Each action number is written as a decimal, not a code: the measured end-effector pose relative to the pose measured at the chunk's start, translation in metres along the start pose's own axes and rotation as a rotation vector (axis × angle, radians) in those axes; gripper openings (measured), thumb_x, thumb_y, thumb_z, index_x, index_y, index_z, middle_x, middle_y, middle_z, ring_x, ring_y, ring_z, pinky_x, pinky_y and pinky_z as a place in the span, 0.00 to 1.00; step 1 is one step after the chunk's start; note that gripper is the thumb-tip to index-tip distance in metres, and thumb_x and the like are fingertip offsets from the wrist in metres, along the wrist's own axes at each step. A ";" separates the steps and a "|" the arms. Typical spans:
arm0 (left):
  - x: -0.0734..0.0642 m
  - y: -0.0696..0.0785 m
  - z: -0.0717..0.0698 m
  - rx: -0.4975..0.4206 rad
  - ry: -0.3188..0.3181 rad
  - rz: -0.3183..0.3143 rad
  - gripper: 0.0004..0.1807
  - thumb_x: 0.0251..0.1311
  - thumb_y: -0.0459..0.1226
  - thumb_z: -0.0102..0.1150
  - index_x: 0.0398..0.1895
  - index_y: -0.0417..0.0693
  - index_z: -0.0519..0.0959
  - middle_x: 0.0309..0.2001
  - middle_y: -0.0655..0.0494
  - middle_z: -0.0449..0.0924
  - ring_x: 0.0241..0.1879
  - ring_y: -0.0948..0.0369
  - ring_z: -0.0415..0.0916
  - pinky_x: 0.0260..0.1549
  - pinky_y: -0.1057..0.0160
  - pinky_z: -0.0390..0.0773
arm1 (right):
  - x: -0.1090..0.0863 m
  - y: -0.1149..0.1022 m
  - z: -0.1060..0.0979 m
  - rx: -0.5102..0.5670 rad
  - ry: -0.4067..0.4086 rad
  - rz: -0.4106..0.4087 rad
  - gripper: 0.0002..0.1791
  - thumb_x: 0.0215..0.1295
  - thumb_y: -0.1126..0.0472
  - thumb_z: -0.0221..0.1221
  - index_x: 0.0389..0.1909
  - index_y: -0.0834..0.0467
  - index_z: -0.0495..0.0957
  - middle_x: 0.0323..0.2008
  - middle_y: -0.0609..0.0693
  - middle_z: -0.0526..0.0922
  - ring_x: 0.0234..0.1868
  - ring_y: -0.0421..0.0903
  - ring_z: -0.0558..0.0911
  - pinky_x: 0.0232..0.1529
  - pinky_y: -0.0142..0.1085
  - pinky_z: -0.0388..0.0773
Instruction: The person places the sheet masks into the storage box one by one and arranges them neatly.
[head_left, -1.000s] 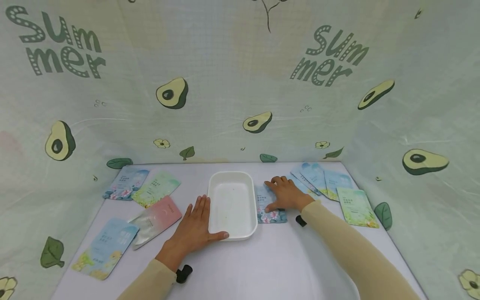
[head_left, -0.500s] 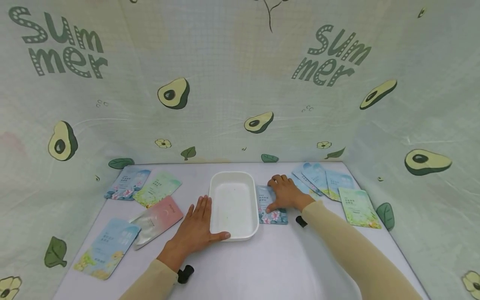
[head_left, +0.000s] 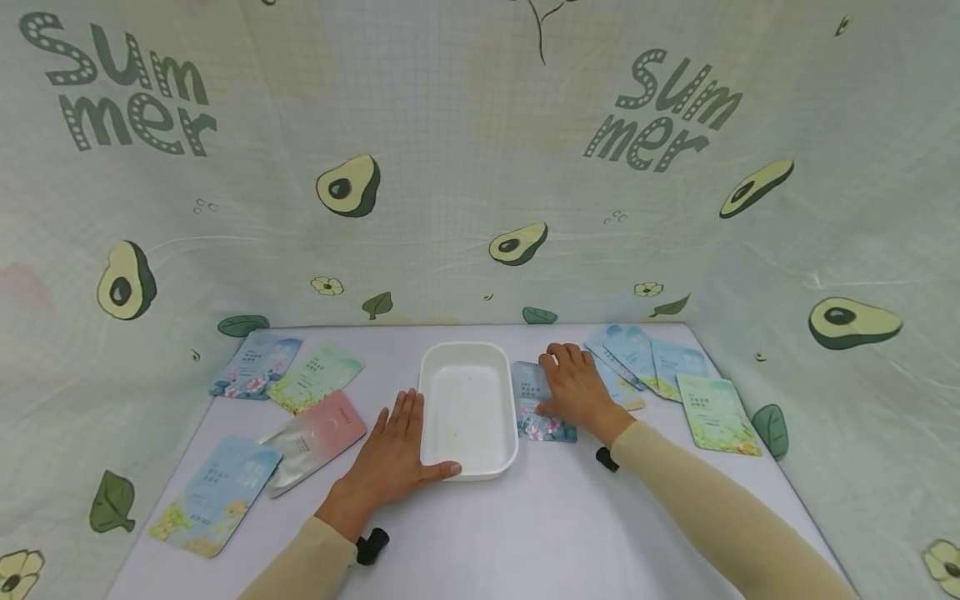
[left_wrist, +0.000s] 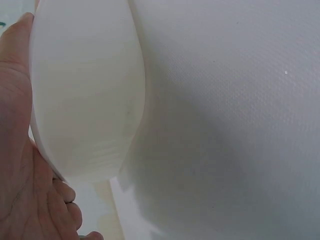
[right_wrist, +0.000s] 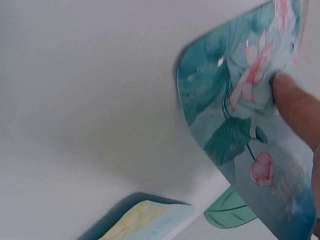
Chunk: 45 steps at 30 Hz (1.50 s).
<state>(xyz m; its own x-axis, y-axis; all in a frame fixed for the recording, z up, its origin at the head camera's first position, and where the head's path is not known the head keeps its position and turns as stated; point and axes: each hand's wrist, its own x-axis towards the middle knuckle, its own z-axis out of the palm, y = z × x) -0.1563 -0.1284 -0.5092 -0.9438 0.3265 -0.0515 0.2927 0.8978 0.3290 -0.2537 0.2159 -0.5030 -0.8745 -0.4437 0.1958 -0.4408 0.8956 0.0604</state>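
Observation:
A white rectangular tray stands in the middle of the table with nothing in it. My left hand lies along its left side, fingers straight and thumb across the near corner. The left wrist view shows the thumb at the rim of the tray. To the right of the tray, my right hand holds a blue face mask packet printed with pink flowers. The right wrist view has the thumb pressed on the printed face of the packet; its other fingers are hidden there.
At the left lie a flowered blue packet, a green packet, a pink-and-silver packet and a light blue packet. Several light blue packets overlap at the back right, near another green packet. Patterned cloth walls the table.
My right hand has shifted slightly toward the back of the table over the last half second, and the flowered packet has moved with it. The left hand and tray stay put.

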 end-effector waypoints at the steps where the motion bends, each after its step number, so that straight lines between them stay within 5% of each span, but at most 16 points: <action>1: 0.000 0.000 0.000 -0.002 0.001 -0.001 0.74 0.55 0.78 0.58 0.84 0.31 0.44 0.85 0.35 0.43 0.85 0.41 0.39 0.81 0.37 0.49 | -0.002 -0.002 -0.001 -0.001 0.013 0.009 0.49 0.47 0.36 0.81 0.63 0.59 0.72 0.67 0.62 0.70 0.67 0.65 0.68 0.64 0.61 0.71; 5: 0.000 0.001 -0.001 -0.004 -0.002 -0.001 0.74 0.55 0.78 0.58 0.84 0.31 0.44 0.85 0.35 0.43 0.85 0.41 0.39 0.81 0.37 0.49 | -0.011 -0.009 -0.004 0.039 0.053 0.059 0.41 0.55 0.45 0.80 0.65 0.56 0.72 0.66 0.63 0.70 0.64 0.66 0.72 0.56 0.59 0.77; 9: -0.001 0.001 -0.002 -0.008 -0.011 -0.004 0.74 0.55 0.78 0.58 0.84 0.31 0.43 0.85 0.35 0.42 0.85 0.41 0.39 0.81 0.37 0.48 | -0.020 -0.014 -0.004 0.134 0.076 0.101 0.35 0.63 0.55 0.76 0.67 0.53 0.71 0.60 0.64 0.72 0.43 0.57 0.80 0.35 0.45 0.82; 14: 0.000 0.002 -0.002 -0.018 -0.011 -0.010 0.74 0.56 0.77 0.59 0.84 0.32 0.43 0.85 0.36 0.41 0.85 0.41 0.38 0.81 0.38 0.48 | -0.028 -0.017 -0.006 0.270 0.082 0.125 0.35 0.67 0.65 0.70 0.72 0.52 0.67 0.54 0.66 0.74 0.23 0.44 0.74 0.21 0.30 0.75; 20: 0.000 0.000 0.000 -0.024 -0.010 -0.007 0.74 0.56 0.78 0.58 0.84 0.32 0.43 0.85 0.36 0.41 0.85 0.41 0.38 0.81 0.38 0.49 | -0.030 -0.019 -0.012 0.458 0.099 0.239 0.43 0.69 0.67 0.68 0.80 0.51 0.58 0.62 0.68 0.70 0.27 0.47 0.78 0.28 0.38 0.80; 26: 0.000 0.000 -0.001 -0.035 -0.019 -0.014 0.74 0.56 0.78 0.57 0.85 0.33 0.41 0.86 0.37 0.40 0.86 0.42 0.36 0.82 0.39 0.48 | -0.028 -0.016 -0.015 0.549 0.200 0.266 0.30 0.68 0.67 0.69 0.69 0.57 0.73 0.56 0.64 0.82 0.52 0.59 0.85 0.53 0.56 0.84; 32: 0.001 -0.002 0.002 -0.036 -0.024 -0.013 0.75 0.55 0.80 0.55 0.85 0.33 0.41 0.86 0.37 0.39 0.86 0.43 0.35 0.82 0.39 0.48 | -0.027 -0.008 -0.010 0.541 0.138 0.258 0.23 0.71 0.62 0.68 0.64 0.57 0.78 0.55 0.60 0.87 0.52 0.55 0.88 0.54 0.53 0.86; 35: 0.000 -0.002 0.002 -0.036 -0.020 -0.017 0.75 0.55 0.80 0.56 0.85 0.33 0.41 0.86 0.37 0.40 0.86 0.42 0.36 0.82 0.39 0.49 | -0.026 -0.003 -0.011 0.610 0.049 0.321 0.24 0.73 0.59 0.67 0.66 0.56 0.75 0.46 0.61 0.87 0.35 0.50 0.85 0.39 0.46 0.86; 38: -0.001 0.000 0.002 -0.045 -0.017 -0.025 0.74 0.55 0.79 0.57 0.85 0.32 0.42 0.86 0.37 0.39 0.86 0.42 0.36 0.82 0.39 0.49 | -0.024 0.003 -0.015 0.665 0.003 0.369 0.26 0.73 0.60 0.65 0.69 0.56 0.73 0.36 0.59 0.84 0.25 0.45 0.73 0.28 0.39 0.74; 45: -0.002 0.004 0.000 -0.047 -0.007 -0.046 0.74 0.56 0.78 0.57 0.84 0.32 0.42 0.85 0.36 0.39 0.86 0.42 0.35 0.82 0.39 0.49 | -0.021 0.010 -0.025 0.642 0.077 0.411 0.20 0.72 0.61 0.67 0.63 0.56 0.79 0.33 0.55 0.82 0.27 0.47 0.72 0.27 0.36 0.68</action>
<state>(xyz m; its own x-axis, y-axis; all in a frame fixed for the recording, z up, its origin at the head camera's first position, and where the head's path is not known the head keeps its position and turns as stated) -0.1531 -0.1258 -0.5074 -0.9548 0.2878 -0.0743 0.2416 0.8970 0.3703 -0.2343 0.2347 -0.4819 -0.9873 -0.0548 0.1492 -0.1352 0.7826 -0.6077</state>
